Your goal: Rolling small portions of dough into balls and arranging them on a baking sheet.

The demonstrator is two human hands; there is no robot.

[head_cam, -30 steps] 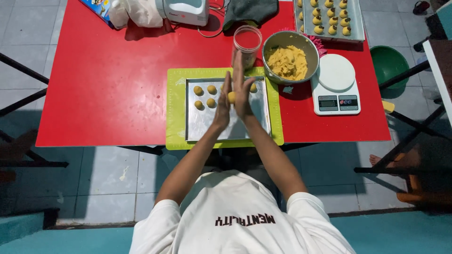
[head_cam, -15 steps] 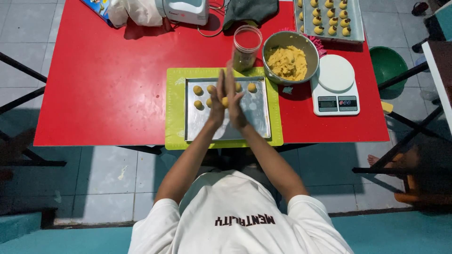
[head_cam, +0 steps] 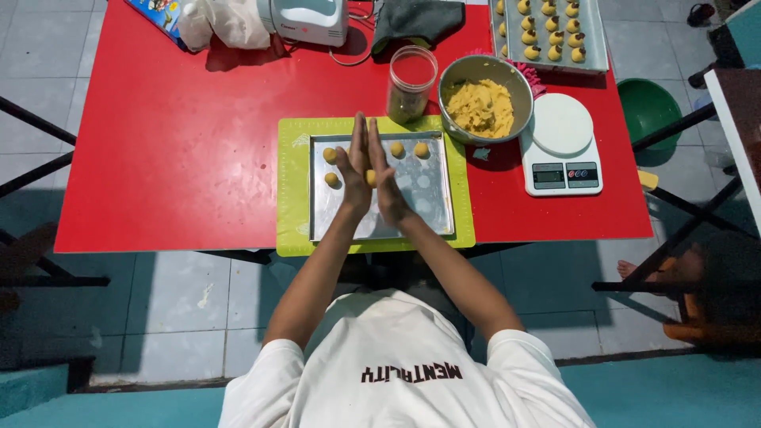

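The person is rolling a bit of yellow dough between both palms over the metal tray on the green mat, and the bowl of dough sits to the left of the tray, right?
Not quite: in the head view the bowl of dough sits up and to the right of the metal tray, beside the white scale. The rest holds: left hand and right hand press a dough ball over the green mat.

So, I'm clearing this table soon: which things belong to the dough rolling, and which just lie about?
In use:
left hand
right hand
dough ball between the palms
baking tray
green mat
bowl of dough

Lying about:
hand mixer
grey cloth
plastic bag
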